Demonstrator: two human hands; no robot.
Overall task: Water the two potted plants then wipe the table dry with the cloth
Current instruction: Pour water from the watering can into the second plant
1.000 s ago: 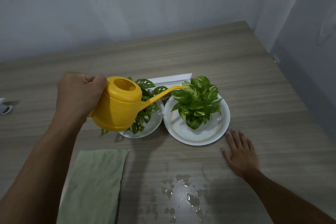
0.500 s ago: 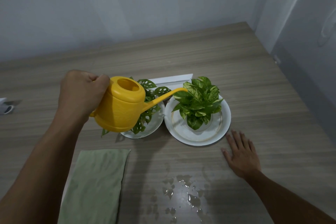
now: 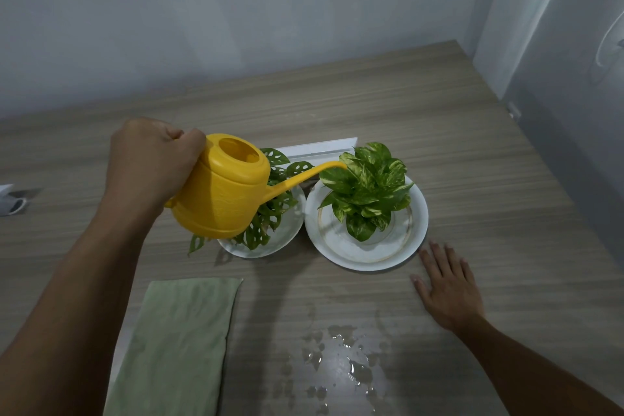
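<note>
My left hand (image 3: 148, 165) grips the handle of a yellow watering can (image 3: 223, 192), held tilted above the left plant. Its spout tip reaches the leaves of the right potted plant (image 3: 366, 189), which stands on a white plate (image 3: 341, 246). The left plant (image 3: 270, 213) with holed leaves sits on a smaller white plate (image 3: 287, 236), partly hidden by the can. My right hand (image 3: 447, 287) lies flat on the table just right of the big plate. A folded green cloth (image 3: 175, 344) lies at the front left. Spilled water (image 3: 341, 358) pools on the table in front.
The wooden table (image 3: 472, 179) runs to a grey wall at the back and right. A white strip (image 3: 317, 149) lies behind the plants. A small white object (image 3: 10, 199) sits at the far left edge.
The watering can has shifted slightly to the right, bringing its spout tip closer over the right plant's leaves. My right hand has stayed flat on the table.
</note>
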